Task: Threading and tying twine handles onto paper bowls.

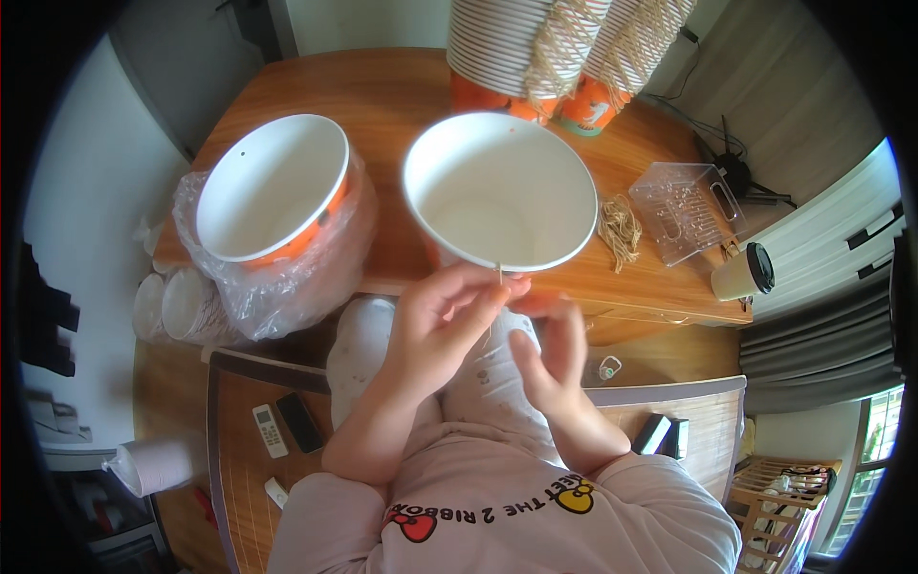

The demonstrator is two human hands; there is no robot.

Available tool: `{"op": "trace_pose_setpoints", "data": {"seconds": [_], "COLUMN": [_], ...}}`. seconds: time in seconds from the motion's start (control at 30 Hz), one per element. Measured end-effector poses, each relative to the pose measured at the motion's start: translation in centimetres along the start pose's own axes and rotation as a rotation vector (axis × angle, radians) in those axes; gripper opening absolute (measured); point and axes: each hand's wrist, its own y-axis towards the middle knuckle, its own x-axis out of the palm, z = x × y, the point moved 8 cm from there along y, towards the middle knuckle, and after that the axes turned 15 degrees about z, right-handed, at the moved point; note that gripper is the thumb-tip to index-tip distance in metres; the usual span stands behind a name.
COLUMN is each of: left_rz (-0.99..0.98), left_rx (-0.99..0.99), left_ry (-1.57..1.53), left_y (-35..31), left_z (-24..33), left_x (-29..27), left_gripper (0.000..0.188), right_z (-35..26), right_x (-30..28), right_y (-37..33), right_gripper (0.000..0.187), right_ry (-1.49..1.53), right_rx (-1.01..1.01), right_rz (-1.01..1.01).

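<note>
On the left of the table [382, 78], a white-lined orange bucket [273, 187] rises out of crinkled clear plastic wrap [287, 295] that spills past the table edge; a loose fold could snag on the left arm if it swings wide. In the middle stands the bucket being handled [500, 191], its open mouth facing up toward the person, just beyond the hands at the near side of the table; whether its base rests fully on the wood cannot be told. The left hand [442, 314] has thumb and forefinger closed on a thin string [499, 275] at the front of the rim. If that pinch slackens, the string could probably slip away, and a hard tug might tip the bucket toward the lap. Just to its right, the right hand [553, 342] is half open, fingers curled and thumb apart; whether its fingertips touch the string cannot be told, so a fumbled grab seems possible. Behind, tall stacked buckets [497, 48] with netted twine could topple if bumped. Farther right, a loose bundle of string [620, 232] lies near a clear plastic box [681, 212], where strands might tangle if pulled carelessly.
</note>
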Motion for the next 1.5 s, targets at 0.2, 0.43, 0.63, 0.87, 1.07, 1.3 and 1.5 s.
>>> {"op": "trace_pose_setpoints", "data": {"seconds": [0.2, 0.43, 0.63, 0.87, 1.07, 1.3, 1.5], "left_rz": [-0.061, -0.069, -0.004, 0.008, 0.008, 0.006, 0.075], "left_rx": [0.013, -0.002, -0.065, -0.062, 0.006, 0.305, 0.045], "left_ry": [0.105, 0.064, 0.037, 0.003, 0.061, 0.280, -0.014], "left_y": [-0.2, -0.3, -0.3, -0.3, -0.2, 0.0, -0.3], "left_z": [0.4, -0.1, 0.1, -0.1, 0.0, 1.4, -0.6], "left_x": [0.4, 0.2, 0.2, -0.1, -0.9, -1.3, -1.8], "left_gripper": [0.012, 0.016, 0.013, 0.016, 0.016, 0.009, 0.013], "right_z": [1.2, 1.0, 1.3, 1.2, -0.9, -3.7, -3.6], "right_x": [2.4, 1.3, 2.6, 2.8, 2.4, 1.9, 3.5], "right_y": [-0.8, 0.1, -1.2, -0.7, 0.4, 0.3, 0.0], "right_gripper": [0.034, 0.035, 0.038, 0.030, 0.015, 0.010, 0.010], "right_ry": [0.233, 0.036, 0.283, 0.122, 0.138, 0.009, -0.226], "right_rx": [0.366, 0.052, 0.383, 0.288, 0.131, -0.076, -0.166], "right_rz": [-0.173, 0.013, -0.206, -0.154, -0.157, -0.197, -0.312]}}
